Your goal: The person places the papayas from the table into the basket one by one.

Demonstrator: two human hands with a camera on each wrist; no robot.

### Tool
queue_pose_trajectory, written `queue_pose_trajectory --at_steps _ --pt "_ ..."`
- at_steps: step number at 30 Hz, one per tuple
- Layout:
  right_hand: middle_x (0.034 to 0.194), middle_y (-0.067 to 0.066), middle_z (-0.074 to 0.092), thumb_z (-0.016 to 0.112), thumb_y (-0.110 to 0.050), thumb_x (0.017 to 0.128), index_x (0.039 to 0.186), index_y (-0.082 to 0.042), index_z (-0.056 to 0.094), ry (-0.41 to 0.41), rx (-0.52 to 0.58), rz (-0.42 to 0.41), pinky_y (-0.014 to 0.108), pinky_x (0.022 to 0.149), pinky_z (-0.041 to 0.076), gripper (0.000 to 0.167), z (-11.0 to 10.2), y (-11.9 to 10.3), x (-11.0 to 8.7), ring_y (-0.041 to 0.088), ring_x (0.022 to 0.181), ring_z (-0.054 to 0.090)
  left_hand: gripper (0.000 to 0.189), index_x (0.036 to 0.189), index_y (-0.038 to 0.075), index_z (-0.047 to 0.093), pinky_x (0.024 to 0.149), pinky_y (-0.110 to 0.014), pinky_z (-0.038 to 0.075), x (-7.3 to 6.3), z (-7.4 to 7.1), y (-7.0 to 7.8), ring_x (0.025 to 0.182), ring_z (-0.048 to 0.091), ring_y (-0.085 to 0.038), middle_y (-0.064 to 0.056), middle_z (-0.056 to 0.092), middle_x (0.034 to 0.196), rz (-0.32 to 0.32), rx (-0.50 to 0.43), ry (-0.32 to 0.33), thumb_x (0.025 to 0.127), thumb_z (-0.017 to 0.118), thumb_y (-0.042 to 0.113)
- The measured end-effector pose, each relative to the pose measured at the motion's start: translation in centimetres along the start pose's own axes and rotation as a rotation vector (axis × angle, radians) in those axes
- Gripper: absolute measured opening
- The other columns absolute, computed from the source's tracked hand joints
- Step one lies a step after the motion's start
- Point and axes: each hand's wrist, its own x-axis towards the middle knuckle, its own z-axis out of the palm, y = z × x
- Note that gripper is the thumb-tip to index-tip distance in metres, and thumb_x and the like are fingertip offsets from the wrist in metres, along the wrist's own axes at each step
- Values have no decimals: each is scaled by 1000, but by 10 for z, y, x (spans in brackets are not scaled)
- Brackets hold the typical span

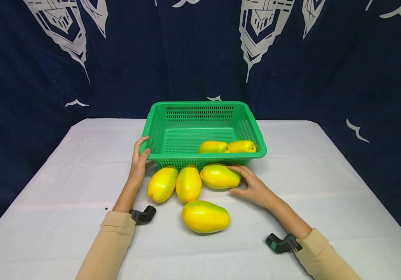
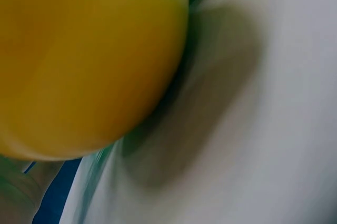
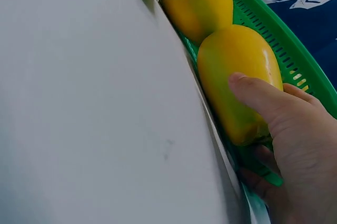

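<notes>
My left hand (image 1: 139, 160) grips the left rim of a green perforated plastic basket (image 1: 200, 155). Beside the right end of a glossy yellow-green mango (image 1: 220, 176) in front of the basket, my right hand (image 1: 254, 188) has its thumb and fingers spread around it. In the right wrist view my thumb overlaps this mango (image 3: 237, 61); firm contact cannot be made out. Two more mangoes, one at left (image 1: 163, 184) and one in the middle (image 1: 188, 184), stand in the same row. Another mango (image 1: 205, 217) lies nearer. A large blurred mango (image 2: 79, 61) fills much of the left wrist view.
Inside the basket, two yellow fruits, a left one (image 1: 212, 147) and a right one (image 1: 242, 146), lie against the front right side. Everything rests on a white-covered table (image 1: 63, 217). A dark blue patterned curtain (image 1: 186, 50) hangs behind.
</notes>
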Motion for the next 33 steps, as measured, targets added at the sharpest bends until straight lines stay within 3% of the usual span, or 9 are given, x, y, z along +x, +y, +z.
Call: queue_pose_trajectory --at_steps 8,14,18,27,33 --pt "137 14 39 71 -23 77 135 -11 37 7 83 41 50 103 31 68 8 -2 4 31 125 38 47 139 17 28 107 -58 19 0 -1 -2 135 16 -28 -5 12 151 12 26 21 92 34 20" --pt "132 14 43 71 -19 77 130 -8 36 38 137 74 45 94 41 65 11 -3 8 28 117 44 47 138 19 28 101 -61 30 -1 1 0 128 26 -31 -4 13 150 9 -12 16 92 34 22" --pt "132 15 43 71 -19 77 130 -8 38 50 160 89 46 95 43 64 11 -4 8 29 119 44 47 138 19 27 98 -61 33 -1 1 1 126 29 -33 -5 13 149 -2 -25 12 92 34 22" --pt "130 11 45 72 -22 75 130 -12 44 75 196 106 39 92 47 62 8 -8 7 27 116 47 49 140 9 23 105 -61 22 -11 6 23 133 17 -34 -12 7 151 3 3 -2 92 32 19" --pt "127 10 48 72 -22 76 130 -14 46 87 200 95 30 90 49 61 5 -12 5 23 113 48 49 139 9 23 100 -62 30 -15 8 31 127 25 -37 -13 8 150 -9 -2 -10 93 33 20"
